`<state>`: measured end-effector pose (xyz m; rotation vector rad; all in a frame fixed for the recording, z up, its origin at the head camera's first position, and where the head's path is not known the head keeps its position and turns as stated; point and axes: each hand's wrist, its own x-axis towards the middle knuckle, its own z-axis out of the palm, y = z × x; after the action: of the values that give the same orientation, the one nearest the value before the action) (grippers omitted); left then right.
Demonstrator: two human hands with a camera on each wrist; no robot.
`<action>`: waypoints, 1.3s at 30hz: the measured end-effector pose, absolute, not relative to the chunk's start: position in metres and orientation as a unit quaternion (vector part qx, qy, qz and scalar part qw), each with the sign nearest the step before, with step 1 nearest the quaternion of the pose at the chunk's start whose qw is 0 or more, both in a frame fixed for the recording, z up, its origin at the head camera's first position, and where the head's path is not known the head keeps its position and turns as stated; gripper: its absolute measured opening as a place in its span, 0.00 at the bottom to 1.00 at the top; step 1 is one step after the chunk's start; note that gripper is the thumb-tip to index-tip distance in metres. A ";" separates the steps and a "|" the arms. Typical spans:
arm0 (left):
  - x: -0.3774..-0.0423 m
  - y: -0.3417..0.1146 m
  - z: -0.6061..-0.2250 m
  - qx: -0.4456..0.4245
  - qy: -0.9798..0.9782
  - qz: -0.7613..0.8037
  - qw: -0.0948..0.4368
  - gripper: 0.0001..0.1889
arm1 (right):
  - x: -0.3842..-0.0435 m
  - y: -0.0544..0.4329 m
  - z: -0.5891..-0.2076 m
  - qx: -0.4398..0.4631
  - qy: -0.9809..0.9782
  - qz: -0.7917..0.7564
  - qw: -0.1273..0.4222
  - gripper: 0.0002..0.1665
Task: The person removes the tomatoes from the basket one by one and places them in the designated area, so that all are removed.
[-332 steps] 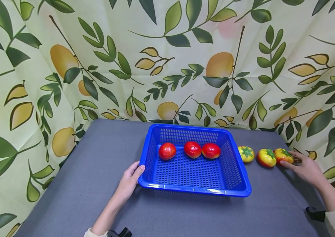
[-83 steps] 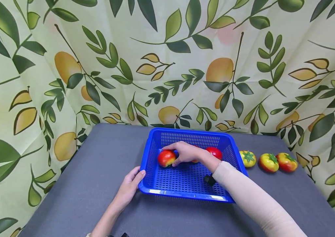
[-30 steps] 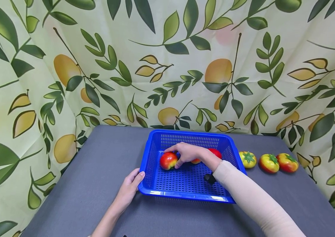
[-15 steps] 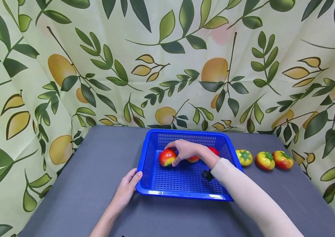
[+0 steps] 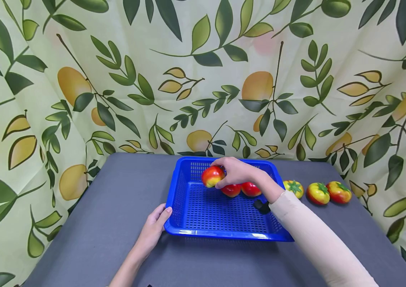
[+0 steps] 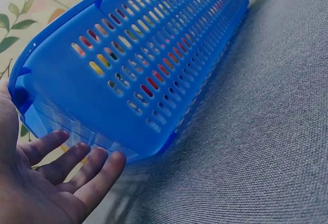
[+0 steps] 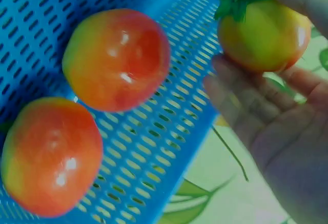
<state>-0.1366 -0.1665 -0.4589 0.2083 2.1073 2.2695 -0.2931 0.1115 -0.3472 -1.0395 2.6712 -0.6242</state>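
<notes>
My right hand (image 5: 238,172) pinches a red-and-yellow toy tomato (image 5: 212,176) between thumb and fingers, held up over the back left part of the blue plastic basket (image 5: 224,234). Its green star-shaped leaf cap shows in the right wrist view, facing away from the palm. Two more toy tomatoes, a left one (image 5: 231,192) and a right one (image 5: 251,190), lie on the basket floor, red sides up. My left hand (image 5: 154,225) holds the basket's left front corner, thumb over the rim. In the left wrist view its fingers (image 6: 105,180) spread along the outside wall.
To the right of the basket, three toy tomatoes lie leaf cap up on the grey cloth: a yellow one (image 5: 293,188), then two red-and-yellow ones, the nearer (image 5: 318,194) touching the farther (image 5: 339,192). A leaf-patterned curtain (image 5: 203,79) rises behind the table (image 5: 91,239).
My right hand has lifted the tomato off the basket floor and carried it up and slightly right. Earlier it gripped it there, after leaving the tomatoes at the right. My left hand stays at the rim.
</notes>
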 end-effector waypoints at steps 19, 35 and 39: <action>-0.137 -0.166 -0.458 0.056 0.675 0.736 0.019 0.22 | -0.216 0.174 -0.318 -0.181 0.919 -0.347 -0.038 0.40; -0.136 -0.166 -0.459 0.043 0.679 0.733 0.013 0.22 | -0.150 0.212 -0.331 -0.045 0.886 -0.422 -0.190 0.42; -0.136 -0.165 -0.458 0.048 0.676 0.735 0.013 0.21 | -0.141 0.228 -0.335 0.057 0.873 -0.434 -0.216 0.43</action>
<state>-0.1360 -0.1646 -0.4585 0.1506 2.1052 2.2908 -0.1406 0.2278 -0.3347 0.2096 3.1970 -1.5903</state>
